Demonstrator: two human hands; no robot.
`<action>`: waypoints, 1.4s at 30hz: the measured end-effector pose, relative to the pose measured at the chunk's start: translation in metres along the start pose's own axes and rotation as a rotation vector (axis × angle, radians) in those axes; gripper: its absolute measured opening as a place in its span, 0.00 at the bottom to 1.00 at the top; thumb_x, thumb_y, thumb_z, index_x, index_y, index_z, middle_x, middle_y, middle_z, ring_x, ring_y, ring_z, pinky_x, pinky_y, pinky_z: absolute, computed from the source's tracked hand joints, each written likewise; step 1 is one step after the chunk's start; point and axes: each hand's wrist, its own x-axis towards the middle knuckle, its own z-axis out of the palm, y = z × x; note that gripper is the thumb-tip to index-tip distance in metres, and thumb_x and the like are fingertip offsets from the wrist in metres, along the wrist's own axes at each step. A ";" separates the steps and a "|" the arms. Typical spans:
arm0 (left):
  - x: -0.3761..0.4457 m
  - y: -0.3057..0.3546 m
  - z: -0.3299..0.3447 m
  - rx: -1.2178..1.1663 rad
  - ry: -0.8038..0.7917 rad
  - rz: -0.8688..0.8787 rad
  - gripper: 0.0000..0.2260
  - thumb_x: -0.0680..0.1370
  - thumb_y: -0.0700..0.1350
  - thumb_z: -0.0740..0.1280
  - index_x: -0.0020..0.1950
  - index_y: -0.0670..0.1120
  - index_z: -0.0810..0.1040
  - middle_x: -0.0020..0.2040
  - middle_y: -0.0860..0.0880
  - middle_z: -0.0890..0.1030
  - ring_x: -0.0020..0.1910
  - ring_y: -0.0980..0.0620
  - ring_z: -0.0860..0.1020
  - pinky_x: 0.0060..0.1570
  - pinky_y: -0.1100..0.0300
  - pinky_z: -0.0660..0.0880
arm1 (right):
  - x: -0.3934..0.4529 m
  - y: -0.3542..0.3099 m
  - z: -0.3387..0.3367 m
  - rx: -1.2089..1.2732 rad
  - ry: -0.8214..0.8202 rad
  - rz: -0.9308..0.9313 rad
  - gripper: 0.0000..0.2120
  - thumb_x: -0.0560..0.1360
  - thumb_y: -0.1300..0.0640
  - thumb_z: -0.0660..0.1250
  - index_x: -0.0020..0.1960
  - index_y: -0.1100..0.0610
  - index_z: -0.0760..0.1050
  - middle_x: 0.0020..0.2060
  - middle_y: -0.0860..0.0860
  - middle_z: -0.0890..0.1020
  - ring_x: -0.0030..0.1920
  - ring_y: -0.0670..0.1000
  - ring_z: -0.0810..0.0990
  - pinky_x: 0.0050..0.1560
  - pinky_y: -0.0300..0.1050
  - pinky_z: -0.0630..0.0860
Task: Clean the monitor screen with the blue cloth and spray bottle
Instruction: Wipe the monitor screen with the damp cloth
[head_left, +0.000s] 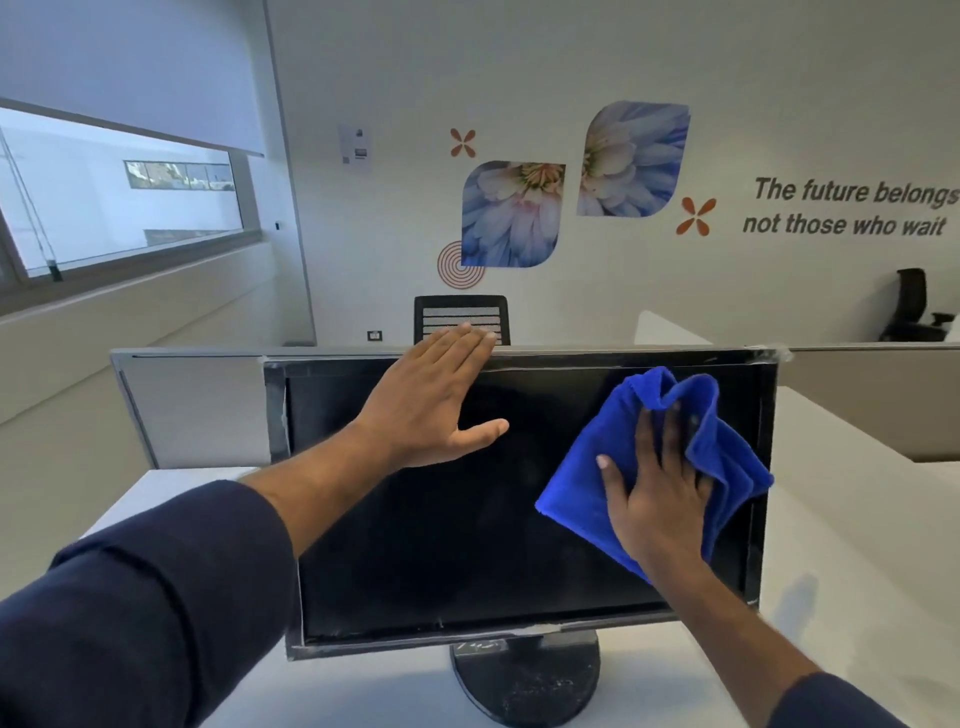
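Note:
A black monitor (426, 545) with a dark, switched-off screen stands on a round black base (524, 680) in front of me. My right hand (657, 493) presses a bunched blue cloth (597, 457) flat against the right half of the screen. My left hand (436, 400) is held flat with fingers extended, its fingertips reaching the monitor's top edge near the middle, and holds nothing. No spray bottle is in view.
The monitor sits on a white desk (841, 545). A grey partition (197, 405) runs behind it. Beyond are a black mesh chair (461, 318), a second chair (914, 306) at far right, a decorated wall and a window (114, 192) at left.

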 end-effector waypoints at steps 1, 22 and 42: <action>-0.001 0.000 0.000 0.001 0.005 -0.002 0.43 0.76 0.72 0.50 0.81 0.44 0.51 0.81 0.45 0.57 0.80 0.49 0.53 0.79 0.53 0.47 | 0.002 0.005 -0.002 0.015 0.012 0.030 0.37 0.77 0.34 0.48 0.80 0.49 0.45 0.80 0.54 0.50 0.79 0.58 0.47 0.72 0.68 0.57; 0.004 0.021 0.008 0.036 0.004 -0.118 0.44 0.73 0.72 0.55 0.79 0.43 0.59 0.77 0.44 0.65 0.79 0.46 0.59 0.78 0.48 0.54 | 0.025 -0.045 0.010 0.029 0.058 -0.400 0.34 0.79 0.36 0.54 0.79 0.51 0.55 0.79 0.50 0.56 0.79 0.53 0.52 0.76 0.51 0.50; 0.004 0.028 0.008 -0.037 0.052 -0.184 0.40 0.70 0.69 0.62 0.74 0.44 0.67 0.70 0.45 0.73 0.72 0.45 0.68 0.77 0.48 0.58 | 0.018 -0.073 0.008 0.045 0.034 -0.249 0.39 0.76 0.29 0.48 0.80 0.52 0.52 0.80 0.52 0.50 0.79 0.59 0.45 0.75 0.62 0.42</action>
